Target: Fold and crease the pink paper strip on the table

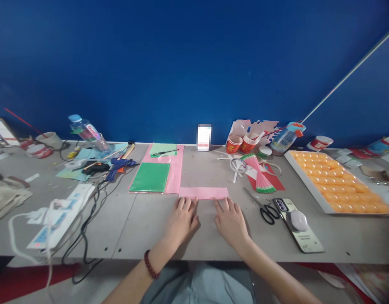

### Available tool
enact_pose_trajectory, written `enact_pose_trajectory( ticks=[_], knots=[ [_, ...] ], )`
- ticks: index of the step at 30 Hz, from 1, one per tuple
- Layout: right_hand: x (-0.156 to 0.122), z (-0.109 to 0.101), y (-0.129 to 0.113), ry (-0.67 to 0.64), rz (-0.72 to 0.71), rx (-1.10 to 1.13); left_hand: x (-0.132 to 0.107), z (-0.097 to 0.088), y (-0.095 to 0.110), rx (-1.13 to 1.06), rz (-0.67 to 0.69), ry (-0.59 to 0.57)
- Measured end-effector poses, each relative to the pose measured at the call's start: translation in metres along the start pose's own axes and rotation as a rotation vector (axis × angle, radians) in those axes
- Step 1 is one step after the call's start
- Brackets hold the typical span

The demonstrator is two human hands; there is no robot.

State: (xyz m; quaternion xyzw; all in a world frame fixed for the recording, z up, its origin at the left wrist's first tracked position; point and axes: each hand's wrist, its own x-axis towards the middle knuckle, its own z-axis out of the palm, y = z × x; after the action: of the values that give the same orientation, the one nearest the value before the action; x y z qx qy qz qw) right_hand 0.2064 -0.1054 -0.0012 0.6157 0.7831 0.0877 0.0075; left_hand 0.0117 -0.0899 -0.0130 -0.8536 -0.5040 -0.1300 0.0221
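Pink paper strip [203, 193] lies flat on the grey table [150, 230] in front of the person, its left end meeting the larger pink sheet [175, 173]. Both hands are unclenched and grasp nothing: the fingertips of the left hand [181, 217] and right hand [231, 223] rest at its near edge, towards either end. Should one hand push harder than the other, the strip would probably skew; thin paper might also buckle between them. Black-handled scissors [268, 213] lie to the right of the right hand, where a careless outward sweep could knock them into the phone [303, 236] just beside. Fingertips cover parts of the near edge, so I cannot tell whether the strip is folded, nor whether it overlaps the sheet. The upright screen [204, 137] is pixelated, and the beige fabric [7, 194] is cut off at far left
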Motion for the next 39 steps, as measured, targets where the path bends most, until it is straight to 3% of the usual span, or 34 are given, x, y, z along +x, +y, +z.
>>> enact_pose_trajectory(
  ticks=[13, 22, 39],
  knots=[
    [0.003, -0.005, -0.004, -0.031, -0.012, -0.013, 0.003, 0.0, 0.022, -0.045, -0.037, -0.016],
    [0.005, -0.005, -0.004, -0.03, -0.015, -0.02, 0.01, -0.008, 0.021, -0.072, -0.041, -0.088],
    [0.004, -0.006, -0.016, -0.092, -0.032, -0.013, 0.01, -0.007, 0.023, -0.085, -0.067, -0.07]
  ],
)
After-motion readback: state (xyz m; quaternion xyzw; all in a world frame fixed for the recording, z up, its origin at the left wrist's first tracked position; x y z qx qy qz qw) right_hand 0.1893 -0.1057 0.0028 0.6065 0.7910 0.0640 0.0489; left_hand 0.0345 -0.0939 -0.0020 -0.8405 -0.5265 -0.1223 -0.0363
